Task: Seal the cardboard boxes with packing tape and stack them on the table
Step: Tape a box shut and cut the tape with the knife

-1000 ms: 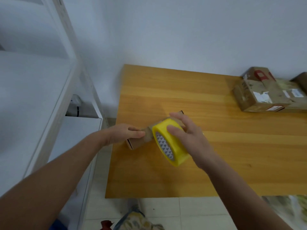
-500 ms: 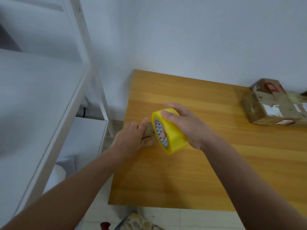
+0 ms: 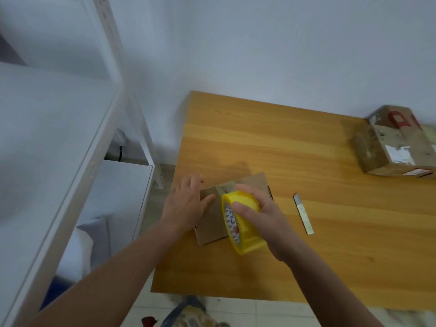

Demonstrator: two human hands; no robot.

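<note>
Two hands work at the centre of the frame, over the left end of a wooden table (image 3: 306, 256). The left hand (image 3: 186, 206) lies flat with its fingers straight, pressing on the left end of a small cardboard box (image 3: 210, 225); its thumb points right across the box top. The right hand (image 3: 262, 218) grips a yellow tape roll (image 3: 245, 232), fingers curled over the outer rim and thumb on the near side. The tape roll stands on edge, tilted, against the right part of the small cardboard box, and hides that part. A glossy strip shows on the box top just above the roll.

The small cardboard box rests on the table near its left edge. A large cardboard box (image 3: 396, 142), carrying white labels and red print, sits at the right edge of the frame, well apart from the hands. A narrow metal cutter blade (image 3: 303, 213) lies flat on the table to the right of the right hand, not touching it.

A white shelf unit (image 3: 70, 161) fills the left side of the frame, and a plain white wall (image 3: 259, 43) spans the top.
</note>
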